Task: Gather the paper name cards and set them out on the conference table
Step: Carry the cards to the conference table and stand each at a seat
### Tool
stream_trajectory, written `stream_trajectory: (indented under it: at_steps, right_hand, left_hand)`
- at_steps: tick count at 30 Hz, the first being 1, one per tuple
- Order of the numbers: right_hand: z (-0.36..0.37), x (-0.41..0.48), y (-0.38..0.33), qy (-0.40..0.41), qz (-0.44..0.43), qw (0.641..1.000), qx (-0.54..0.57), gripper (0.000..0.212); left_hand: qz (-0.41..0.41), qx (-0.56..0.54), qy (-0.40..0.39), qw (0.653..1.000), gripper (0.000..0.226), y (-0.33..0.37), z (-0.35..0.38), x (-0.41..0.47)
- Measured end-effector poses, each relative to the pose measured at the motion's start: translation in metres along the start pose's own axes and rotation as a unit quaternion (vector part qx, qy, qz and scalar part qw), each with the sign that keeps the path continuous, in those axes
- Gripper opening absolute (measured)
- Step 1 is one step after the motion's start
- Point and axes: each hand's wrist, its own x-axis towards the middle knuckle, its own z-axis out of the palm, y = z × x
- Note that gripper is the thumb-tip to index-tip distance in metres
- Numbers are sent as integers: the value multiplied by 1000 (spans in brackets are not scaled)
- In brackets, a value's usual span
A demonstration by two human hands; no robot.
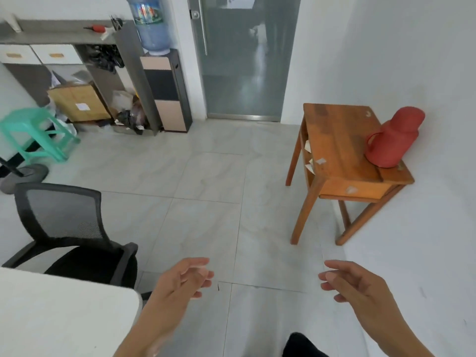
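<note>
My left hand (pixel 184 278) and my right hand (pixel 353 282) are both held out low over the tiled floor, fingers loosely apart, with nothing in them. A white conference table (pixel 59 313) fills the lower left corner. Ahead on the right stands a small wooden table (pixel 342 150) against the wall; pale folded papers (pixel 309 157) that may be name cards show in its open shelf under the top, on its left side. Both hands are well short of that wooden table.
A red thermos jug (pixel 392 139) stands on the wooden table. A black mesh office chair (pixel 74 238) sits by the conference table. A green plastic stool (pixel 38 135), cluttered shelving (pixel 85 81), a water dispenser (pixel 162 73) and a frosted glass door (pixel 244 57) lie beyond.
</note>
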Motion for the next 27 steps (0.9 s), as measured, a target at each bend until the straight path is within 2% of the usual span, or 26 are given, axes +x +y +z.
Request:
stream_trajectory:
  at_steps: [4, 8, 12, 15, 21, 27]
  right_hand:
    - [24, 96, -20, -15, 7, 1000, -10, 18]
    - [50, 212, -49, -44, 9, 999, -19, 17]
    - [86, 334, -101, -91, 15, 995, -29, 15]
    - [131, 412, -156, -158, -22, 985, -64, 15]
    - [247, 518, -248, -287, -101, 946, -115, 20]
    - [380, 595, -287, -337, -100, 927, -129, 22]
  left_hand:
    - [-16, -10, 35, 999, 15, 20, -24, 88]
    - [-53, -21, 87, 995, 21, 28, -47, 171]
    - [-85, -53, 124, 987, 19, 52, -68, 240]
    - [-85, -78, 192, 975, 19, 70, -95, 284]
    - [-142, -150, 299, 932, 20, 62, -150, 344]
    - [-164, -185, 340, 907, 19, 54, -237, 440]
